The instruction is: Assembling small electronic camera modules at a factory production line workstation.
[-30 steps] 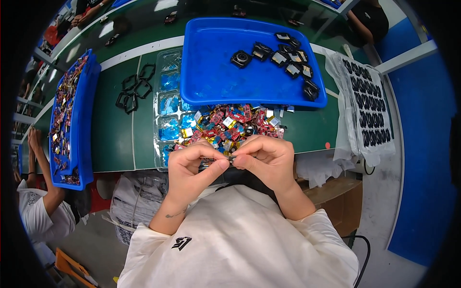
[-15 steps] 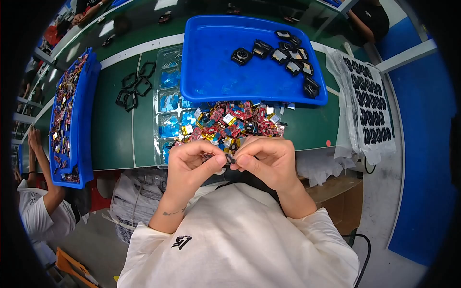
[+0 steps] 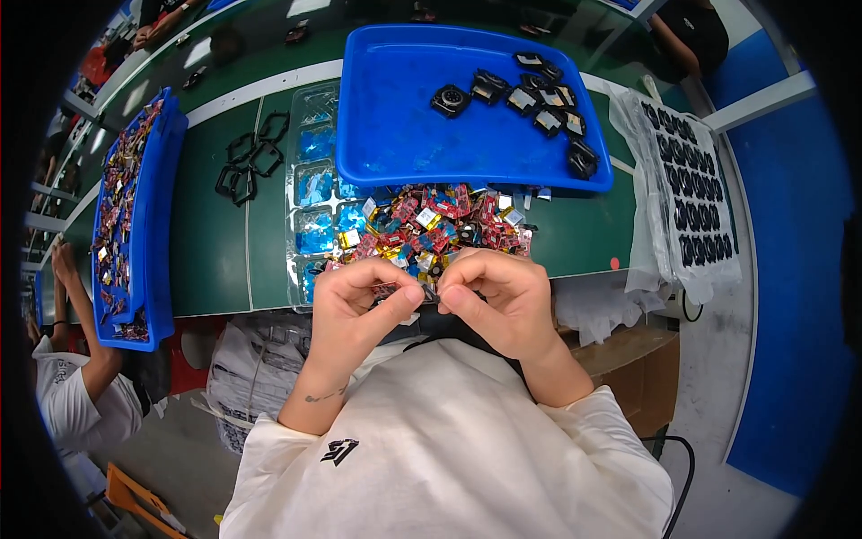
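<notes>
My left hand (image 3: 357, 301) and my right hand (image 3: 503, 301) face each other just in front of the table's near edge, thumbs and forefingers pinched. A small dark part (image 3: 430, 294) shows between the fingertips, held from both sides; most of it is covered and its kind cannot be made out. Right behind my hands lies a heap of small red circuit boards (image 3: 453, 199) mixed with silver and yellow battery cells (image 3: 428, 218). The heap partly covers a clear plastic tray (image 3: 294, 202) with blue film pieces in its pockets.
Beyond the heap, a blue tray (image 3: 395, 108) holds several black watch-like housings (image 3: 490, 86). Black frames (image 3: 241, 148) lie to its left. A blue bin (image 3: 162, 225) of boards stands far left, beside another person's arm (image 3: 76, 278). On the right, a white tray (image 3: 660, 184) carries rows of black parts.
The dark part between my fingertips shows less than before. My hands stay in nearly the same place, and the fingers have shifted slightly.
</notes>
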Available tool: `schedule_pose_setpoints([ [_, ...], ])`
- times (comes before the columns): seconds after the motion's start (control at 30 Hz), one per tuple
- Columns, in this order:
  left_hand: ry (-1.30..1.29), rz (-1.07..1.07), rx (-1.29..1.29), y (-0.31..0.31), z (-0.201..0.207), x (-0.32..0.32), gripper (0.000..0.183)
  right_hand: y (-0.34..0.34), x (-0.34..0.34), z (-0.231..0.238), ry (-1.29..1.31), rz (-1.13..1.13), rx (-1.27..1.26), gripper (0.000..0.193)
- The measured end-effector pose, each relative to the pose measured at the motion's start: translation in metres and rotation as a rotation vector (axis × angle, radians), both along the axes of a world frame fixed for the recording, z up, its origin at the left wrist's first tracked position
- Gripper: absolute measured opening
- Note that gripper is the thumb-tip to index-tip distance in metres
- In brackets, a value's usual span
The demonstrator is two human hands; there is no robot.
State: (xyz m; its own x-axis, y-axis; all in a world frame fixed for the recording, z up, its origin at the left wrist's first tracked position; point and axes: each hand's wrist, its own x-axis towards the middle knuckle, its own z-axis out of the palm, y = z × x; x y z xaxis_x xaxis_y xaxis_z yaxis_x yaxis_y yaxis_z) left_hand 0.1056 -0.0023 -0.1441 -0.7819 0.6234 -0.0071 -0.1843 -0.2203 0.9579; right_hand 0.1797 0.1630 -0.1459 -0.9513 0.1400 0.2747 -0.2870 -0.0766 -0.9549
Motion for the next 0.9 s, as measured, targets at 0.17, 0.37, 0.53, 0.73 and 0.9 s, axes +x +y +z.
schedule_pose_setpoints([
  [0.17, -0.039, -0.036, -0.005, 0.001, 0.000, 0.000, 0.005, -0.004, 0.000, 0.001, -0.028, 0.060, -0.091, 0.009],
  [0.37, -0.015, -0.153, 0.074, 0.001, -0.002, -0.004, 0.005, -0.003, -0.001, -0.003, -0.034, 0.052, -0.032, 0.010],
  [0.53, -0.040, -0.203, 0.145, -0.002, -0.007, -0.006, 0.005, 0.008, -0.006, -0.002, 0.060, -0.175, 0.301, 0.005],
  [0.73, -0.108, -0.073, 0.118, -0.007, -0.007, -0.006, 0.005, 0.029, -0.021, 0.006, 0.186, -0.487, 0.892, 0.007],
  [0.9, -0.110, -0.006, 0.082, -0.006, -0.005, -0.006, 0.005, 0.043, -0.020, 0.003, 0.129, -0.537, 0.964, 0.011],
])
